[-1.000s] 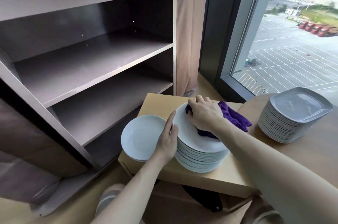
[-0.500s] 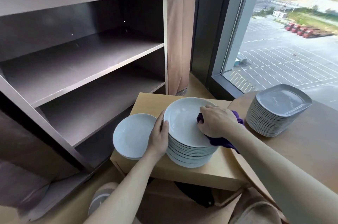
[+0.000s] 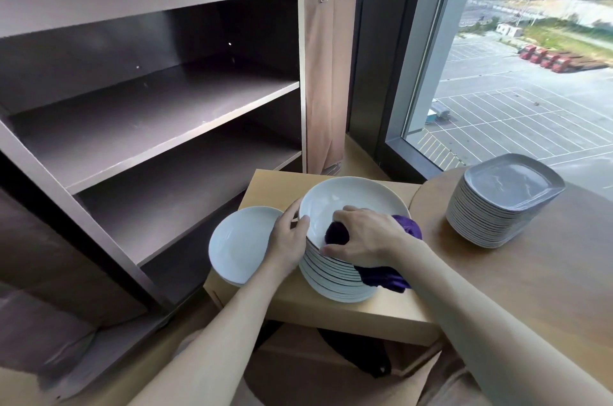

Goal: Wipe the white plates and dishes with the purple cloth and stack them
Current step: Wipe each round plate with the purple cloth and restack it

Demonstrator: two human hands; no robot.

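Observation:
A tall stack of round white plates (image 3: 335, 279) stands on a low wooden table (image 3: 374, 316). The top plate (image 3: 348, 196) is tilted up toward me. My left hand (image 3: 290, 239) grips its left rim. My right hand (image 3: 365, 236) holds the bunched purple cloth (image 3: 384, 276) and presses it on the plate's near side; cloth ends hang over the stack's right edge. A single white plate (image 3: 242, 239) lies to the left of the stack, partly over the table's edge.
A stack of square grey-white dishes (image 3: 504, 203) sits on the round wooden table (image 3: 547, 273) at right. A dark metal shelf cart (image 3: 149, 127) with bare shelves stands at left, a tan bag (image 3: 326, 74) hanging on its side. A window is behind.
My right hand has dragged the purple cloth from the plate's far side across to its near side. My left hand has stayed on the left rim, and the top plate now tilts up.

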